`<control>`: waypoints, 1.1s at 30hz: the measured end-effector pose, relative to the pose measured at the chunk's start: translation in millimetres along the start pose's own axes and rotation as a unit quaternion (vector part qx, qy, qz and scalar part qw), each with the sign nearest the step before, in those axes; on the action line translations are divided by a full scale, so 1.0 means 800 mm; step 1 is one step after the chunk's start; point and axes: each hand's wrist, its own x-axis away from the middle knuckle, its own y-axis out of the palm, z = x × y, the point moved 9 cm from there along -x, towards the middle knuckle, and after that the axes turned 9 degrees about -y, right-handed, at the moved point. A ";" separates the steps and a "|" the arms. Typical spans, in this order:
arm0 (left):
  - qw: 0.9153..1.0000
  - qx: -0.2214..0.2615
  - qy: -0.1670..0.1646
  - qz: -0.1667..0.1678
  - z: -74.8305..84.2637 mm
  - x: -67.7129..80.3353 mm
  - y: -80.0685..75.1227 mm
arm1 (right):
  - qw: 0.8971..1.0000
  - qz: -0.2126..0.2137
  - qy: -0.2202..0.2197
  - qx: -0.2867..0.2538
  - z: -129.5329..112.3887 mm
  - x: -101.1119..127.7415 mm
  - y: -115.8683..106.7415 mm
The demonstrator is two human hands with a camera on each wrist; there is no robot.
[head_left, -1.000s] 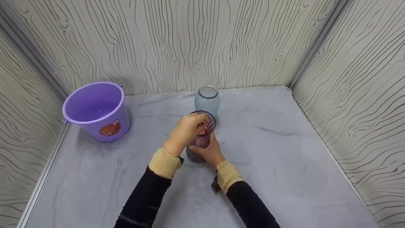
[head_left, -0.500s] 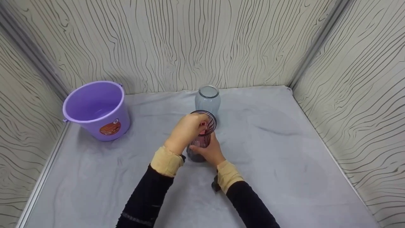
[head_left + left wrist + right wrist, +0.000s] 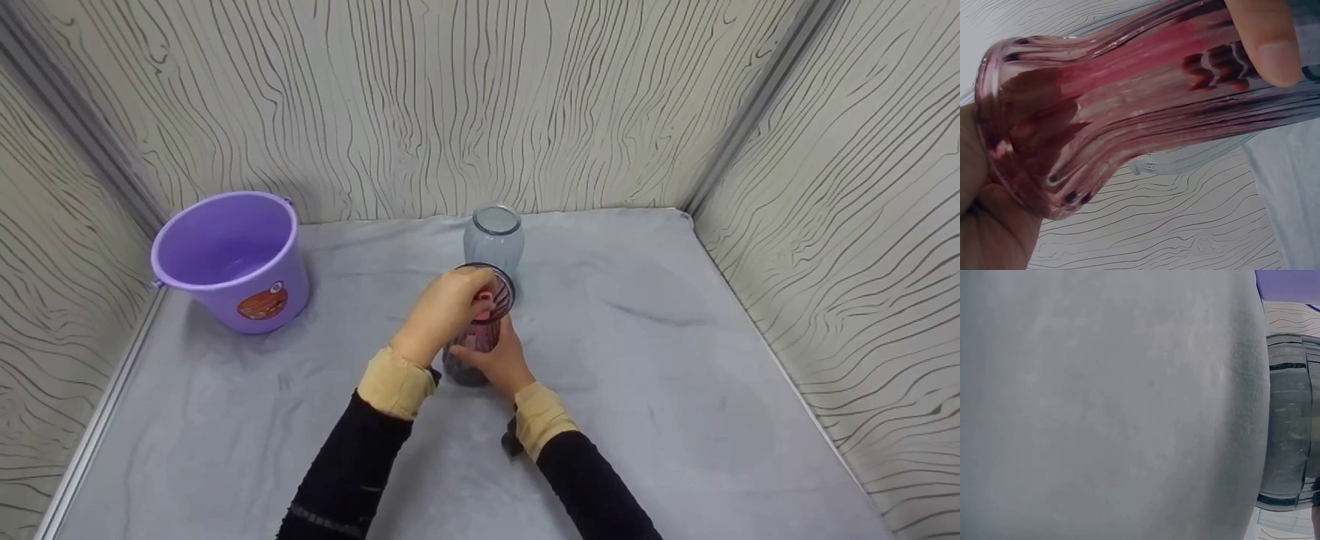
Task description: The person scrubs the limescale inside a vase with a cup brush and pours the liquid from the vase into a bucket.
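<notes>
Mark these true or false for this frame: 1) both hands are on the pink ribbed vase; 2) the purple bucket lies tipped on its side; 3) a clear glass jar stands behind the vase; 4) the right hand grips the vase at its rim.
1) True: the left hand and right hand both hold the pink ribbed vase.
2) False: the purple bucket stands upright, mouth up, on the grey cloth.
3) True: the clear glass jar stands just behind the vase.
4) False: the right hand holds the lower body; the left hand is at the rim.
</notes>
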 end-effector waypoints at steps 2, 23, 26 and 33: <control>1.000 0.000 0.005 0.000 0.001 0.000 0.000 | 1.000 0.002 -0.002 0.002 0.000 0.000 -0.001; 0.998 -0.043 -0.002 -0.039 0.002 -0.004 0.008 | 1.000 0.002 -0.001 0.007 -0.001 0.003 0.000; 0.999 -0.035 0.012 -0.038 0.003 -0.004 0.009 | 1.000 0.004 -0.006 0.008 -0.003 0.003 -0.001; 0.998 -0.013 0.057 -0.033 0.006 0.000 0.008 | 1.000 0.007 -0.016 0.020 -0.006 0.001 -0.002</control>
